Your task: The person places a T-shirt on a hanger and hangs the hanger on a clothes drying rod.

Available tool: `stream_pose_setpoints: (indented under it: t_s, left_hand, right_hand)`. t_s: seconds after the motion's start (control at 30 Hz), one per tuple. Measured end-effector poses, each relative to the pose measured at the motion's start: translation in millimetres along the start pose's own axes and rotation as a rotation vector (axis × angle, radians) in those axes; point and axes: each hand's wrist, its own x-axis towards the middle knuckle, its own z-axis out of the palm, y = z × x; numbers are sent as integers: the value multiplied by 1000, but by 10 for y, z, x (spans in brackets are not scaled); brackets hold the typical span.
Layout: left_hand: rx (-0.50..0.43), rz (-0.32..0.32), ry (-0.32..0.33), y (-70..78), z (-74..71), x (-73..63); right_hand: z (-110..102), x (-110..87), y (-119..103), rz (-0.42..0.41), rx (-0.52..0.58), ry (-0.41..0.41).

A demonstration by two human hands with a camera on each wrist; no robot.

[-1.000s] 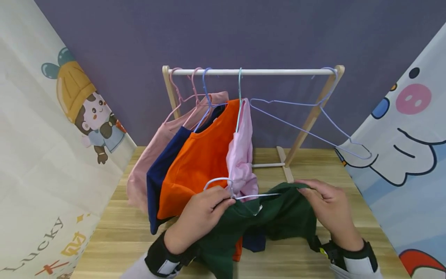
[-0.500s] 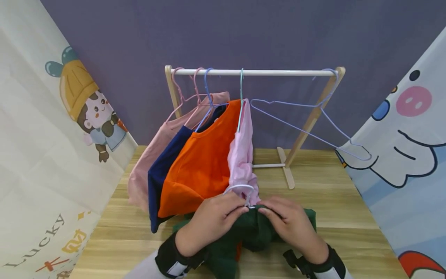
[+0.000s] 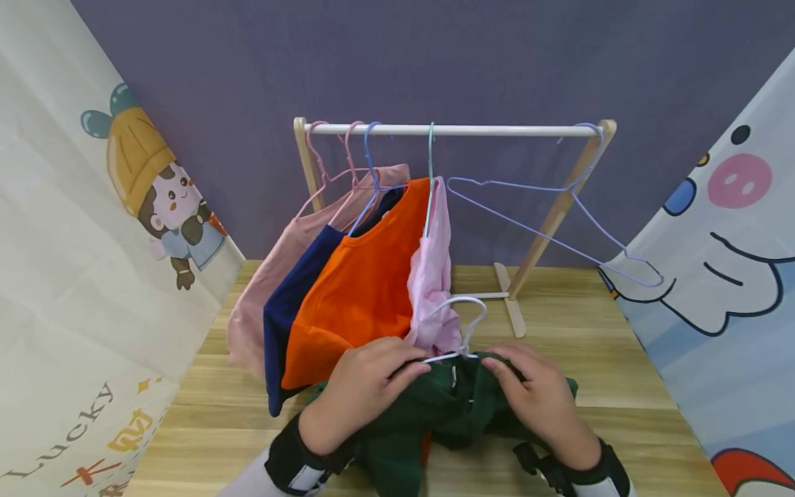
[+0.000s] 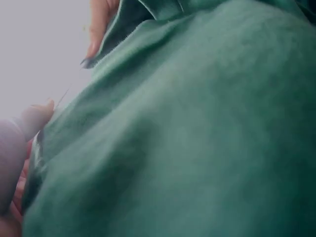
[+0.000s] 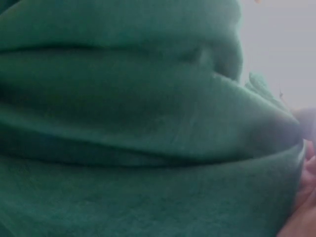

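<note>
A dark green shirt [image 3: 397, 421] hangs between my two hands over the table, its neckline facing up. Out of the neck rises the hook of a white hanger [image 3: 475, 324], with the rest mostly inside the cloth. My left hand [image 3: 373, 379] pinches the shirt and hanger at the left shoulder, thumb on the near side. On the other side of the hook, my right hand [image 3: 537, 393] pinches the shirt near the collar. Green fabric [image 4: 197, 133] fills most of the left wrist view, and folded green cloth [image 5: 148, 108] fills the right wrist view.
Behind the hands stands a small rack with a white rail [image 3: 497, 130]. On it hang a pink shirt [image 3: 267, 297], a navy garment [image 3: 279, 331], an orange top [image 3: 360, 304] and a light pink garment [image 3: 431, 276]. A bare lilac hanger [image 3: 528, 185] hangs at the right end.
My right hand came in from the shirt's right shoulder to the collar, then shifted slightly right. The white hanger's hook moved right and now stands higher, pointing up.
</note>
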Motion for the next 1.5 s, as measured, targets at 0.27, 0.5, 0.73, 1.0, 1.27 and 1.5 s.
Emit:
stream_pose_setpoints:
  t_s: [0.27,0.5,0.73,1.0,1.27,1.5]
  left_hand:
    - [-3,-42,-23,-104,-157,-55]
    - [-91,-74,46,-171,-241,-74]
    - [-115,-68,127,-222,-304,-85]
    - [-146,-80,149,-287,-295,-111]
    - [-153,-49,89,-267,-184,-148]
    - [-143,12,50,-223,-111,-96]
  right_hand:
    - [-198,49,65,29,12,25]
    - [-407,87,98,14,53,23]
    - [-528,8,249,5,66,60]
    - [-629,-226,507,-23,109,147]
    - [-726,-425,494,59,121,-4]
    - [-788,-477,409,66,134,-163]
